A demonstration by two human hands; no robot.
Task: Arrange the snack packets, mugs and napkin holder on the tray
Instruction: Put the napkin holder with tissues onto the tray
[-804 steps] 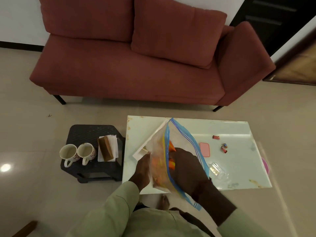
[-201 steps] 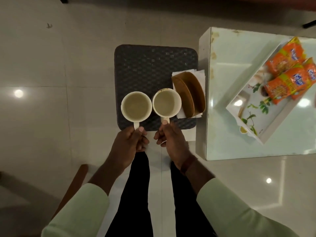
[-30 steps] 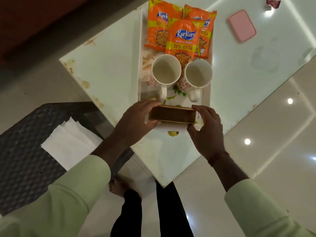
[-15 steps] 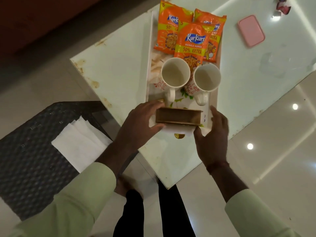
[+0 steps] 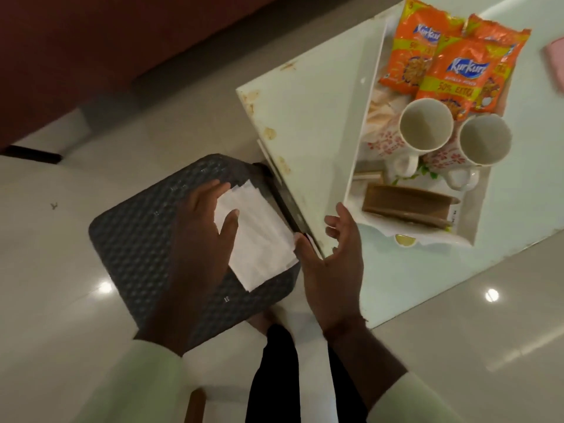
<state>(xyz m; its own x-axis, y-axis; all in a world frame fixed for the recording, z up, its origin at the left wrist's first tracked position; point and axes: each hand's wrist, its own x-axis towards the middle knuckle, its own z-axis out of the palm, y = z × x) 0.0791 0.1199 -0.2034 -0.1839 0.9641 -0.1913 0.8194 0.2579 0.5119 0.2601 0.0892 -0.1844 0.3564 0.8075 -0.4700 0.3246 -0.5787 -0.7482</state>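
1. Head view, tray (image 5: pixel 363 141): white, on glass table (image 5: pixel 308 123); holds three orange Kurkure snack packets (image 5: pixel 454 74) at far end, two floral mugs (image 5: pixel 427 126) side by side mid-tray, brown napkin holder (image 5: pixel 406 206) at near end.
2. Head view, stool (image 5: pixel 137 236): dark woven top, beside table; bears white napkins (image 5: pixel 259 239).
3. Left hand (image 5: pixel 198 239): fingers spread flat, resting on napkins' left edge; grips nothing.
4. Right hand (image 5: pixel 332 264): open, fingers loosely curled, empty; thumb just beside napkins.
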